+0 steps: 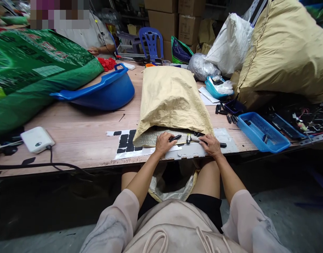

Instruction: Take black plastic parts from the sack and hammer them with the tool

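Note:
My left hand (163, 143) rests at the near table edge, fingers closed on a small black cylindrical part (175, 138). My right hand (212, 144) lies just right of it, fingers curled over the handle of a small metal hammer (193, 139) whose head points left. Both hands sit on a grey plate (224, 142) in front of the open mouth of a tan woven sack (172, 100). A white sheet with black adhesive pads (127, 144) lies left of my left hand.
A blue basin (105, 93) leans against a big green sack (32, 73) at left. A white box with a cable (37, 139) sits at the near left. Blue trays (261, 131) and loose black parts lie at right, under large bags. Another person sits at the far end.

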A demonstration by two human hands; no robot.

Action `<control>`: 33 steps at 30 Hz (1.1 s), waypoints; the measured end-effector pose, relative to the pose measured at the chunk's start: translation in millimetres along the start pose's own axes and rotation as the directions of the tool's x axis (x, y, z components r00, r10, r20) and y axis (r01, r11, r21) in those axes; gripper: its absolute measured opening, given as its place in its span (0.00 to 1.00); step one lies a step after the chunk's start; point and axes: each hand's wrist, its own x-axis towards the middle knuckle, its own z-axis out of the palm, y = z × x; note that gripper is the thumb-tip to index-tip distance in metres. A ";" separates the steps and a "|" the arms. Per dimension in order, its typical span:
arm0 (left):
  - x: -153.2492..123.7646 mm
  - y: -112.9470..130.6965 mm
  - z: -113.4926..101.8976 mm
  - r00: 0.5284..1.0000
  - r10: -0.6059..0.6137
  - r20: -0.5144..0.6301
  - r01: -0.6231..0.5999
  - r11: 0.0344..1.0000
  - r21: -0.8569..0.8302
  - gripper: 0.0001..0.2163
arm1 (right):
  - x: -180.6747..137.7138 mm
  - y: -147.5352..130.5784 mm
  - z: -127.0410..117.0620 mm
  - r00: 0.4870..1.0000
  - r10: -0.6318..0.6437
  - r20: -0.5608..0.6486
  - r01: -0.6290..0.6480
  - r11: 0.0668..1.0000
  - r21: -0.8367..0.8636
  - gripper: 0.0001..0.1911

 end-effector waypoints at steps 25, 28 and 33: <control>2.1 -0.4 -3.8 0.998 -0.047 0.035 0.052 0.988 -0.146 0.07 | 17.9 -104.5 -1.5 0.989 0.139 -0.053 -0.121 0.957 0.264 0.19; 2.4 -0.4 -3.9 0.998 -0.056 0.030 0.060 0.985 -0.161 0.07 | 20.6 -111.7 -3.9 0.991 0.119 -0.059 -0.104 0.971 0.215 0.20; 3.6 1.6 -5.3 0.997 -0.074 0.035 0.079 0.987 -0.143 0.07 | 17.0 -118.0 0.4 0.993 0.116 0.022 -0.118 0.992 0.056 0.19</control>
